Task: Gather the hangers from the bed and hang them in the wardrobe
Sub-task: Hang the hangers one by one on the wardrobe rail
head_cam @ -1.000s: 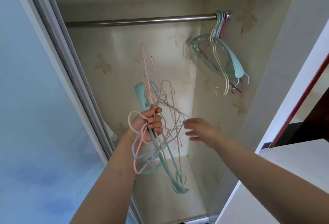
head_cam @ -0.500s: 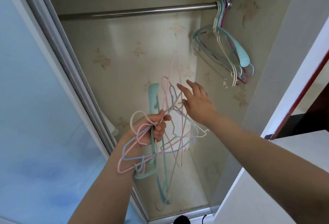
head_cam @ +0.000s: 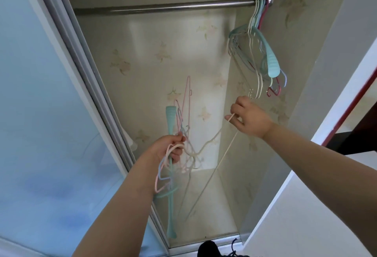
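Left hand (head_cam: 172, 150) grips a tangled bunch of hangers (head_cam: 171, 126); at its two o'clock, right hand (head_cam: 250, 119) pinches a cream hanger (head_cam: 212, 140) drawn from the bunch, below the rail (head_cam: 163, 7)

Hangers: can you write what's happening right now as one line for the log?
left hand: grips hanger bunch | right hand: pulls one cream hanger free | rail: hung hangers at right end

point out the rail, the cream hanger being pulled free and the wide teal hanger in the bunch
rail (head_cam: 163, 8), head view, on the bare middle of the metal bar.
cream hanger (head_cam: 228, 150), head view, on its long straight bar below the right hand.
wide teal hanger (head_cam: 170, 118), head view, on its broad upper arm above the left hand.
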Demonstrator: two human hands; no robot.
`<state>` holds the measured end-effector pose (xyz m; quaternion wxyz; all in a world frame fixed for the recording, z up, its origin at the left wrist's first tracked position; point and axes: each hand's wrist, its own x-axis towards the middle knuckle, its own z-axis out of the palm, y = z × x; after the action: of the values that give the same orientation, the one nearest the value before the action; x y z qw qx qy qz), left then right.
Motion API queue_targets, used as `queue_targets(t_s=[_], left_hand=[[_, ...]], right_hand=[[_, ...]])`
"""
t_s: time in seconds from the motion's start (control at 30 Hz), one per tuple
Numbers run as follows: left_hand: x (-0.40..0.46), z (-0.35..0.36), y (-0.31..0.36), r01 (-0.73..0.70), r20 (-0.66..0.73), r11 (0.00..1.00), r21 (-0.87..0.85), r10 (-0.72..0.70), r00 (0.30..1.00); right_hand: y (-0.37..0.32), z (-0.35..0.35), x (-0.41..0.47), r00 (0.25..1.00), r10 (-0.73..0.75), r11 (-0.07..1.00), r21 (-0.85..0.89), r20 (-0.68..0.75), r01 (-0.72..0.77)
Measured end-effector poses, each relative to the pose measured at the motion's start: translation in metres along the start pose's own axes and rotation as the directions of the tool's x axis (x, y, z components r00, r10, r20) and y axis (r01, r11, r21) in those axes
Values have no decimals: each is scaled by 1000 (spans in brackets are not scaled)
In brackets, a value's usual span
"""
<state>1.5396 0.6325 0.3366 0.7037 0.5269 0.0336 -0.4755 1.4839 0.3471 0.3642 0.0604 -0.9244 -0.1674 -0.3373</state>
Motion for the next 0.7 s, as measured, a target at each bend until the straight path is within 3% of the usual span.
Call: queue_targets(t_s=[0.13, 0.2, 0.23, 0.3, 0.37, 0.4, 0.47, 0.53, 0.57, 0.63, 0.7], left_hand=[[9, -14, 10, 16, -121, 992, 123, -1, 993], [12, -22, 14, 0, -168, 989, 146, 25, 986], [13, -26, 16, -16, -190, 990, 139, 43, 981], [16, -31, 18, -58, -225, 993, 104, 80, 971], [19, -33, 19, -97, -248, 993, 62, 109, 963], [20, -33, 19, -111, -255, 993, 41, 118, 960], [23, -32, 18, -134, -265, 991, -1, 128, 956], [26, -32, 19, -160, -269, 986, -48, 142, 953], [26, -32, 19, -176, -265, 981, -78, 150, 952], [27, -32, 21, -198, -243, 969, -149, 158, 957], [26, -32, 23, -195, -198, 957, -217, 152, 968]], right_hand=[[18, -6, -17, 992, -120, 986, -111, 26, 122], [18, -8, -21, 982, -73, 965, -236, 172, 113], [15, -9, -23, 949, 20, 949, -306, 315, 81], [7, -10, -25, 727, 341, 882, -470, 596, -28], [-1, -8, -27, 472, 540, 829, -538, 696, -155], [-4, -5, -27, 398, 571, 819, -529, 718, -222], [-9, 1, -24, 336, 585, 796, -445, 738, -410], [-18, 4, -15, 350, 604, 678, -231, 716, -698], [-26, 2, -8, 393, 616, 589, -68, 683, -805], [-41, -5, 8, 507, 663, 470, 221, 551, -854], [-58, -22, 22, 613, 707, 468, 416, 353, -780]])
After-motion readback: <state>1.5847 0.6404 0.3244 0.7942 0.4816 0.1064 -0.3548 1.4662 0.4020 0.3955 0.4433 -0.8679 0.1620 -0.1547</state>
